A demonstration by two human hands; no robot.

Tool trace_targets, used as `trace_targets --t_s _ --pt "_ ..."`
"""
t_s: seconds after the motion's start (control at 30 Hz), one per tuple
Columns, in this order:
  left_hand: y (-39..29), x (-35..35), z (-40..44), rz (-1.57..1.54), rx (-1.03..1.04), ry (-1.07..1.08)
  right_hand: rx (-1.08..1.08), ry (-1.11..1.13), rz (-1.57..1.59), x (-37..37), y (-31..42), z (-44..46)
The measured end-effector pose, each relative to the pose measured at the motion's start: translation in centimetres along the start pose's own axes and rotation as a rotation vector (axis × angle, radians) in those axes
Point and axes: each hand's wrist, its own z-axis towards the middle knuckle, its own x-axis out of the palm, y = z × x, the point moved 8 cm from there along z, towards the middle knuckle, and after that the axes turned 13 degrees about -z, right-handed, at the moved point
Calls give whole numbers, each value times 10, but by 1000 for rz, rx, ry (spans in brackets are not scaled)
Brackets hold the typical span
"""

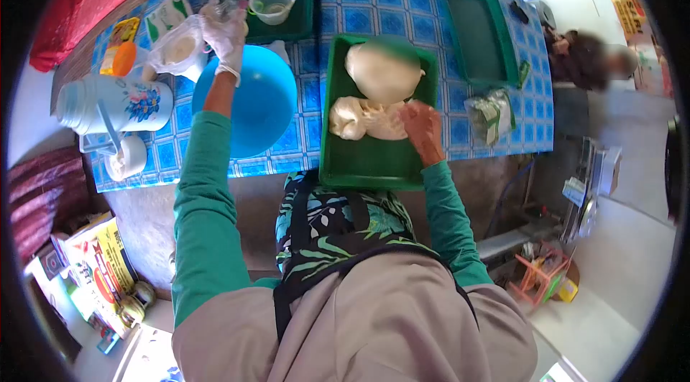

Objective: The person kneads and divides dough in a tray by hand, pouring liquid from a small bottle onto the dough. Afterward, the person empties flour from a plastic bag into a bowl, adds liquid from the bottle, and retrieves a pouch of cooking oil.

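My left hand point(224, 40), in a thin clear glove, reaches past the blue basin point(277, 98). Its fingers close on a clear plastic container point(221, 5). A plastic bag with pale contents point(176, 50) lies beside this wrist. My right hand point(422, 127) is at the right side of a green tray point(374, 166), its fingers curled against the smaller stretch of pale dough point(384, 121). A lumpy end of dough point(347, 120) lies to the left, and a large smooth round of dough point(381, 73) fills the tray's far part. Some fingertips are blurred.
A clear measuring jug point(272, 5) stands by a far green tray point(302, 8). At left are a flowered flask point(118, 104), a white tub point(126, 159) and an orange cup point(124, 58). Another green tray point(478, 33) and a packet point(492, 117) lie right. A person point(582, 58) is beyond.
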Motion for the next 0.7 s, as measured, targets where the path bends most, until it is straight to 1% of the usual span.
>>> trace_targets --t_s 0.03,0.07,0.1,0.13,0.17,0.2,0.23,0.3,0.37,0.43,0.47,0.5,0.57,0.6,0.63,0.7 --pt "20 -5 2 57 126 -86 -16 10 170 -8 11 -7" --pt "37 -2 6 -8 60 -85 -34 14 337 -16 26 -12" --pt "51 1 7 -73 -7 -88 -13 131 116 -20 52 -12" --pt "61 3 7 -36 -22 -69 6 249 -105 -15 76 -10" --pt "71 4 9 1 -34 -58 44 49 -328 24 75 -8" --pt "75 6 7 -85 15 -32 59 -48 -441 47 70 -7" --pt "79 7 4 -88 9 -24 86 -143 -550 70 64 -7" --pt "106 11 4 -150 -94 11 20 -22 -374 84 68 2" --pt "146 17 13 -399 -240 79 119 23 -337 71 62 7" --pt "114 14 12 -51 -217 151 -26 -299 -488 95 50 15" --pt "111 12 16 -42 -214 140 -45 -169 -215 73 51 18" --pt "116 8 19 49 -265 113 -59 -162 -210 66 49 17" --pt "73 -4 7 307 -322 -3 17 -288 254 45 32 10" --pt "78 -4 13 379 -351 84 -92 -402 302 26 33 6" --pt "83 0 17 447 -379 173 -103 -395 301 23 29 6" --pt "74 1 18 488 -349 142 106 -269 820 36 0 11"
